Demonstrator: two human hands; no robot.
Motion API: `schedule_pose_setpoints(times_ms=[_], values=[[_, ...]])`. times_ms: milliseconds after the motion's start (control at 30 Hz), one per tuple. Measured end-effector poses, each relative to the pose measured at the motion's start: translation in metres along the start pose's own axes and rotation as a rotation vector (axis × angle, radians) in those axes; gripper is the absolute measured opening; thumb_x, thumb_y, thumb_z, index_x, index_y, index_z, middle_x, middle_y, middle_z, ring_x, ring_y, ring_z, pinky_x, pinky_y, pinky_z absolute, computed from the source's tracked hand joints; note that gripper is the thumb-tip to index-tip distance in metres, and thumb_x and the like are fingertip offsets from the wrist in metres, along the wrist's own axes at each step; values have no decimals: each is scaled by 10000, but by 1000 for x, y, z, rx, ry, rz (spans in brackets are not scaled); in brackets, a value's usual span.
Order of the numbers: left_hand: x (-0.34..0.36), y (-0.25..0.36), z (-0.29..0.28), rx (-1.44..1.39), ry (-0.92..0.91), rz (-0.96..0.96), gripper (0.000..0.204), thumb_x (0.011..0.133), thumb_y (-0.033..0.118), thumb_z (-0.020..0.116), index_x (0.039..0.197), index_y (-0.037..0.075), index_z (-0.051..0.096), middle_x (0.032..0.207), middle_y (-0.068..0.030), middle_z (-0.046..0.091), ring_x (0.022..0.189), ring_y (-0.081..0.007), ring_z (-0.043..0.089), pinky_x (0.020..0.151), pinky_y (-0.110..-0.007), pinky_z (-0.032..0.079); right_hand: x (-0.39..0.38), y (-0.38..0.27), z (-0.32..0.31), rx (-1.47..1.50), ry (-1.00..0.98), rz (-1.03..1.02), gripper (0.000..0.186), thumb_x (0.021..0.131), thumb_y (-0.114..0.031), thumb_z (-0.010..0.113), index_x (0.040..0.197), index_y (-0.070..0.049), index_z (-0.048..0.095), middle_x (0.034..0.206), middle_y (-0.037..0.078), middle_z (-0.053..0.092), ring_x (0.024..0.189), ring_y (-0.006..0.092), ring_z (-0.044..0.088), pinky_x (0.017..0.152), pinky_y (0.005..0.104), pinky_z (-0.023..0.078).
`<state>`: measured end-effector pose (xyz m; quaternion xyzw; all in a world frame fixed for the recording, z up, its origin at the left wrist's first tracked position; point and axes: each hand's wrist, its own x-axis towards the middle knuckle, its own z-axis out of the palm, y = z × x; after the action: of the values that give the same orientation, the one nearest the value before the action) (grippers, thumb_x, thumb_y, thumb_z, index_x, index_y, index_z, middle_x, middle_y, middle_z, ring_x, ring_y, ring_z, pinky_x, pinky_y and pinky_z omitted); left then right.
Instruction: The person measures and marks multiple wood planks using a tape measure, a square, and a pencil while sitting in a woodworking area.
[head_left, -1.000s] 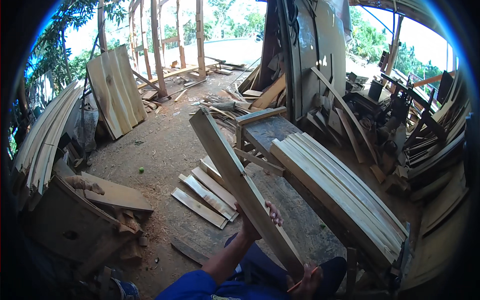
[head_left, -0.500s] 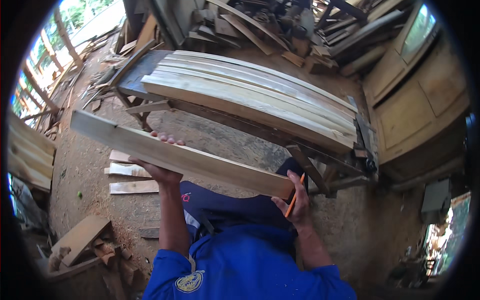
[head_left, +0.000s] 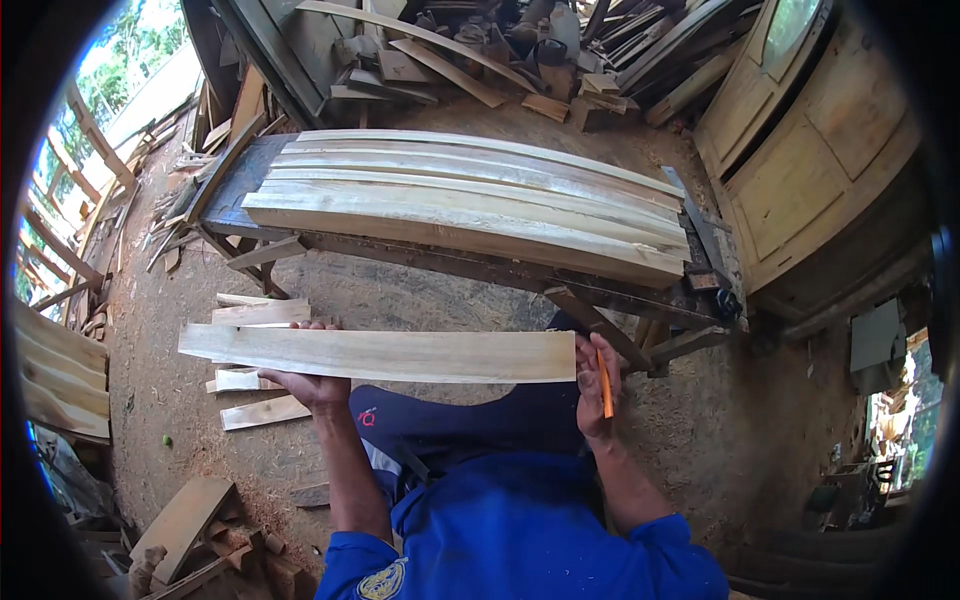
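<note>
My left hand [head_left: 315, 383] grips a long pale wooden board [head_left: 420, 355] from beneath, its fingertips showing over the far edge. The board lies level across my lap area, above my dark-trousered legs. At its right end is my right hand [head_left: 595, 395], closed on an orange pencil [head_left: 605, 385] that points upward beside the board's end. Beyond them a low bench [head_left: 230, 185] carries several long pale boards [head_left: 460, 200] laid side by side. Shorter planks [head_left: 262, 410] lie on the ground partly behind the held board.
Wooden doors [head_left: 820, 170] stand at the right. Piled scrap timber [head_left: 450, 70] sits behind the bench, and wood offcuts [head_left: 185, 520] lie low at the left. Wavy-edged boards [head_left: 60, 380] stand at the far left, near open timber framing [head_left: 70, 240].
The held board has swung from a steep slant to nearly horizontal, with both hands moving along with it. My view has turned right and down toward the bench and doors.
</note>
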<state>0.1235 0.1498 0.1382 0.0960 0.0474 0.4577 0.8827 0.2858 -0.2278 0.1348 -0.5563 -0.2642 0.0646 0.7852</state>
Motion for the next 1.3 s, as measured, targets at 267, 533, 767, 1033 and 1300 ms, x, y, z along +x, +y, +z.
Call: schedule_pose_setpoints(times_ms=[267, 533, 767, 1033, 1300], values=[[-6, -17, 62, 52, 221, 229, 1014, 802, 874, 499, 1259, -30, 480, 1061, -183, 588, 975, -328, 595, 965, -516, 511, -3, -16, 20, -142, -209, 156, 523, 951, -209, 692, 1361, 12, 452, 1304, 193, 615, 1179, 263, 635, 991, 379, 513], [-26, -45, 125, 55, 117, 231, 707, 982, 635, 511, 1244, -18, 449, 1078, -179, 549, 1092, -344, 574, 1102, -552, 429, 19, -64, 91, -566, -493, -623, 501, 827, -268, 848, 1175, -20, 587, 1142, 225, 660, 1035, 347, 669, 864, 402, 558], [-54, -66, 140, 9, -12, 190, 679, 963, 617, 544, 1192, -18, 476, 1154, -173, 576, 1194, -351, 562, 1161, -592, 374, 28, -60, 137, -549, -391, -458, 537, 895, -302, 789, 1265, -9, 534, 1047, 207, 712, 948, 312, 727, 830, 387, 585], [-48, -93, 152, -2, -145, 249, 719, 946, 646, 516, 1309, 33, 427, 1324, -192, 560, 1336, -399, 493, 1190, -565, 317, -11, -48, 132, 37, -372, 124, 822, 892, -379, 792, 1486, -6, 364, 1358, 225, 554, 1275, 304, 570, 1050, 400, 465], [-66, -137, 119, 460, -453, 229, 877, 926, 631, 546, 1515, 54, 249, 1577, -251, 363, 1473, -371, 351, 1234, -486, 213, 44, -43, 159, 365, -37, 49, 676, 983, -406, 648, 1491, -42, 393, 1448, 111, 517, 1355, 258, 499, 1160, 446, 374]])
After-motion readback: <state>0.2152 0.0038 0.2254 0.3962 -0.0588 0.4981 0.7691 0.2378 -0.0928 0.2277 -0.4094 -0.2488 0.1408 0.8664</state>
